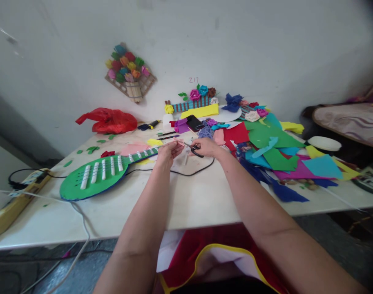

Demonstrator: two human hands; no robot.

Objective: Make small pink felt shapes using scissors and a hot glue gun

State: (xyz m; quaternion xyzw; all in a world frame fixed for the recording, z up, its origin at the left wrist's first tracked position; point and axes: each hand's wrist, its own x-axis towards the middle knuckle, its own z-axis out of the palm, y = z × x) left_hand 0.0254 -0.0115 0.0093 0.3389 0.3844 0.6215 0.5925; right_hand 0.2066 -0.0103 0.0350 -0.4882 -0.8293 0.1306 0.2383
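My right hand is closed round the black handles of a pair of scissors, whose blades point left toward my other hand. Between the fingers of my left hand is a small pale pink paper piece, close to the scissor tips. Whether the blades touch the paper is too small to tell. Left of my hands lies a green guitar-shaped board with white rolled strips across it. Its narrow neck reaches close to my left hand.
Coloured paper sheets heap up on the right. At the back are a red plastic bag, a black phone and purple yarn. A black cable crosses the table; a power strip lies at left.
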